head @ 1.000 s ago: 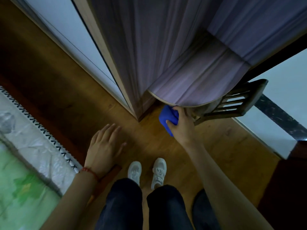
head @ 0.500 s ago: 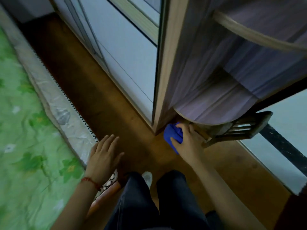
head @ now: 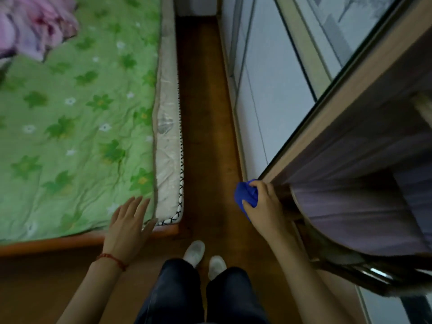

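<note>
My right hand grips a bunched blue cloth low down, right beside the corner post of a purple-brown wooden shelf unit and the front of its rounded lower shelf. My left hand hovers with fingers spread and straight over the foot corner of the bed, holding nothing. A red string bracelet circles that wrist.
A green flowered sheet covers the bed, with a pink bundle at its far end. A narrow strip of brown wooden floor runs between the mattress edge and pale sliding wardrobe doors. My white shoes stand below.
The view has swung left, bringing the bed and the floor strip into sight. My right hand still grips the blue cloth by the shelf corner. My left hand stays spread, now over the bed corner.
</note>
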`<state>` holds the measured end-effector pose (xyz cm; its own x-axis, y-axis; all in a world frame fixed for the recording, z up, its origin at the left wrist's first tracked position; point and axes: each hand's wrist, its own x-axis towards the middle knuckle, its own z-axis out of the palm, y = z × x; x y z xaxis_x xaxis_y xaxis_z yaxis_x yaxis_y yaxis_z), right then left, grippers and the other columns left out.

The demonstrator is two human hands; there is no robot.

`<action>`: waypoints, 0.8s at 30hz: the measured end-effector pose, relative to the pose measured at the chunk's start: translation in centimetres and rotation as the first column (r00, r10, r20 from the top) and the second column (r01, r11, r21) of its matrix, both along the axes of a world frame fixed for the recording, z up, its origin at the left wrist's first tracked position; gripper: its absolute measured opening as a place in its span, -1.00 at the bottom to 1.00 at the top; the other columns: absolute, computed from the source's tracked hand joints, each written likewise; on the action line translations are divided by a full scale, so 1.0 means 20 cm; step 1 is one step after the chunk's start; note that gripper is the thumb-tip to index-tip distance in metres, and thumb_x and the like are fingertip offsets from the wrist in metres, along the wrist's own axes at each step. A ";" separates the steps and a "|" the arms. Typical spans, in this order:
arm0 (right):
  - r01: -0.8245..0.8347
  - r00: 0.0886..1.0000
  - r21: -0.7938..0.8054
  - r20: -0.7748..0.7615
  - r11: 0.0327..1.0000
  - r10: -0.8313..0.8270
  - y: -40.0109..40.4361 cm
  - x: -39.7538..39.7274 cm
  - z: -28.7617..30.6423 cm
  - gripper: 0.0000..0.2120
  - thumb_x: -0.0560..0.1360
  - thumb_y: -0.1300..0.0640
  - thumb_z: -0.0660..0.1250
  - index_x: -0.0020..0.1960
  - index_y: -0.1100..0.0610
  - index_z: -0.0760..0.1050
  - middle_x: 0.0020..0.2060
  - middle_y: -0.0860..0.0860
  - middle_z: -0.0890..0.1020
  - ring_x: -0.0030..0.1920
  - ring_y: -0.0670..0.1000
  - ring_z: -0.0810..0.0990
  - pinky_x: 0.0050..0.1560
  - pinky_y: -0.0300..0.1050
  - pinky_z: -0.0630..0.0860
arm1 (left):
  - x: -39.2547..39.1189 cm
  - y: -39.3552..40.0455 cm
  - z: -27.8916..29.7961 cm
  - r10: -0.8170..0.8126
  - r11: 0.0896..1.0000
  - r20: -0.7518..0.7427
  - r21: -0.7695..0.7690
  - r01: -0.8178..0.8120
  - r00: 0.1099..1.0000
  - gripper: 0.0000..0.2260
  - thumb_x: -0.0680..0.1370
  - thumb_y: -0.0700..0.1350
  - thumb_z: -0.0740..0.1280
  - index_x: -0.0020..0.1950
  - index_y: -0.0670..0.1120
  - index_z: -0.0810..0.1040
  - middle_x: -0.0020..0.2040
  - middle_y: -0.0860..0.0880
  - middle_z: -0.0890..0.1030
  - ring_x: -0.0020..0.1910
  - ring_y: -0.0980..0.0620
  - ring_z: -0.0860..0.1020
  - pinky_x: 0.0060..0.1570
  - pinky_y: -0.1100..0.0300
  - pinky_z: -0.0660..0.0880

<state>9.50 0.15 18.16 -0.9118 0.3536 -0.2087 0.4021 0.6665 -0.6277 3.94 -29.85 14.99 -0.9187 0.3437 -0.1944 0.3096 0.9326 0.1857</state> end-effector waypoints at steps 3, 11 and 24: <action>-0.111 0.994 0.013 0.026 0.994 0.111 -0.09 -0.05 -0.01 -0.60 0.46 0.19 0.32 0.27 0.12 0.33 0.22 0.09 0.38 0.16 0.08 0.45 0.05 -0.21 0.34 | 0.13 -0.09 0.02 0.105 0.994 0.019 -0.023 -0.105 0.994 -0.24 0.61 0.26 -0.20 0.17 -0.29 0.56 0.11 -0.31 0.58 0.09 -0.32 0.55 0.00 -0.22 0.48; -0.412 0.911 0.051 0.048 0.910 0.410 -0.50 -0.24 0.00 -0.60 0.45 0.15 0.34 0.25 0.09 0.34 0.16 0.07 0.39 0.07 0.10 0.48 0.04 -0.06 0.43 | 0.37 -0.46 0.04 0.419 0.908 0.004 -0.002 -0.419 0.908 -0.25 0.60 0.26 -0.17 0.19 -0.29 0.55 0.14 -0.31 0.57 0.13 -0.30 0.53 0.04 -0.21 0.47; -0.740 0.672 0.037 -0.022 0.672 0.740 -1.70 -0.44 -0.05 -0.65 0.42 0.20 0.36 0.18 0.16 0.40 0.07 0.09 0.46 0.01 0.07 0.48 -0.08 -0.18 0.36 | 0.76 -1.46 0.00 0.772 0.635 -0.022 0.040 -0.771 0.635 -0.30 0.62 0.24 -0.14 0.24 -0.29 0.52 0.20 -0.30 0.54 0.19 -0.29 0.49 0.12 -0.20 0.44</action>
<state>0.75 -33.87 17.21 -0.8829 -0.4357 -0.1751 -0.2494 0.7511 -0.6112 19.13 -59.01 14.99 -0.8570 -0.4897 -0.1606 -0.5146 0.8298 0.2160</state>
